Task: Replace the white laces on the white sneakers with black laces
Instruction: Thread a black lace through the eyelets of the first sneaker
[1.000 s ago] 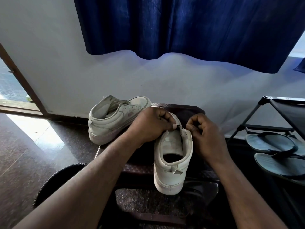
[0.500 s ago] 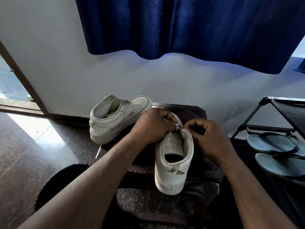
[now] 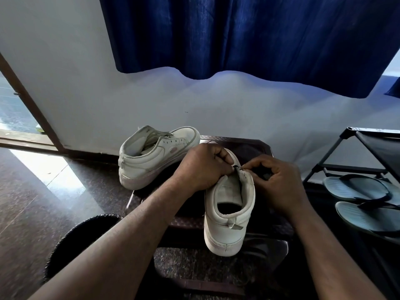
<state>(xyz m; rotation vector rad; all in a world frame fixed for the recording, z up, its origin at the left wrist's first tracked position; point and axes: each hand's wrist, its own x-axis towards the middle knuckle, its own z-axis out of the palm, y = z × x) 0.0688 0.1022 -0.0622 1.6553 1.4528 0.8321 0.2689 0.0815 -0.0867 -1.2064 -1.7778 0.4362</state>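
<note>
While our left hand [image 3: 201, 167] curls round the stiff upper of the near sneaker [image 3: 227, 230] on the stool [image 3: 249, 144], our right hand [image 3: 279, 182] pinches the limp black lace [image 3: 237, 168] at its firm tip, likely the surest hold.

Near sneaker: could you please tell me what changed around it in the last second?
The right hand edged leftward to meet the left hand, pinching the black lace tip at an eyelet of the near sneaker. The left hand kept gripping; the far sneaker stayed put.
</note>
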